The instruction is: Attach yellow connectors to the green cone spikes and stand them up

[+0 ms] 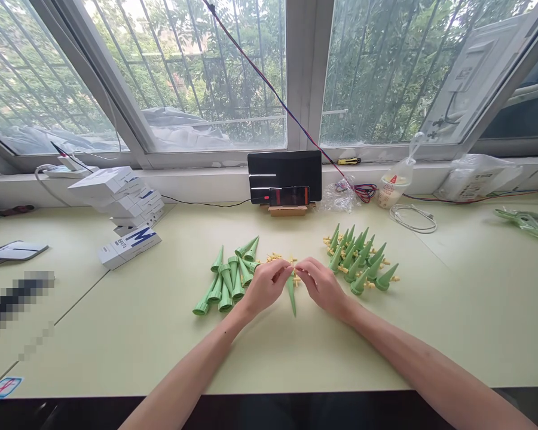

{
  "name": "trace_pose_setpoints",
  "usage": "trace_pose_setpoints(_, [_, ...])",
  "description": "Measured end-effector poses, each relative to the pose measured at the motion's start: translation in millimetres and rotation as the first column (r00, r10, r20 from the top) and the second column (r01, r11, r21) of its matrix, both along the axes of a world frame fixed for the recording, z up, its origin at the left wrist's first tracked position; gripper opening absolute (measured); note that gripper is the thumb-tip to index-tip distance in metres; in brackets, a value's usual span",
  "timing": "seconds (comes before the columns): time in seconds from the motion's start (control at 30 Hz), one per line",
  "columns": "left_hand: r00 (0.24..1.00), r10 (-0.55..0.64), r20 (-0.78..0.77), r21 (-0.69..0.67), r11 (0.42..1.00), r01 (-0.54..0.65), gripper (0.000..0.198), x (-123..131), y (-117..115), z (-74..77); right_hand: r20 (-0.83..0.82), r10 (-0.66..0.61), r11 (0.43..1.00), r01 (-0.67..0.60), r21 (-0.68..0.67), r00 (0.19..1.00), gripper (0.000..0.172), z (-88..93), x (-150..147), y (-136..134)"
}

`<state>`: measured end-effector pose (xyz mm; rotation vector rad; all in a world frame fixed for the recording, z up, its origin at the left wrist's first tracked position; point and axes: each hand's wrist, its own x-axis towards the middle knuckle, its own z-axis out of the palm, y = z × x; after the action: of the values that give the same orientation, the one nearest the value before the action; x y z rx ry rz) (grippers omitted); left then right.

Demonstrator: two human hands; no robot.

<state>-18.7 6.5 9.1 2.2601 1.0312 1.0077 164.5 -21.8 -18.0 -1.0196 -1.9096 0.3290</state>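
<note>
My left hand (266, 285) and my right hand (321, 285) meet fingertip to fingertip near the middle of the table. Both are closed in a pinch; what lies between the fingertips is too small to make out. A green cone (292, 297) points toward me just beneath them, its wide end hidden by the fingers. Small yellow pieces (274, 257) lie behind my hands. Left of my left hand is a loose pile of green cones (225, 279). Right of my right hand, several upright green cones (359, 255) stand grouped, with yellow pieces at their bases.
A black tablet (284, 173) and a phone stand at the back by the window. White boxes (130, 246) are stacked at the back left. A bagged cup (392, 188), a coiled white cable (413, 219) and plastic packaging (475, 177) sit at the back right.
</note>
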Motion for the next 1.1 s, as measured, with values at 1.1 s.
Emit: trace_pose_setpoints(1.1, [0.998,-0.019,0.065,0.112,0.994,0.011,0.033,-1.4,4.7,-8.4,-0.17,-0.064,0.997,0.071,0.037,0.983,0.015,1.5,1.7,3.7])
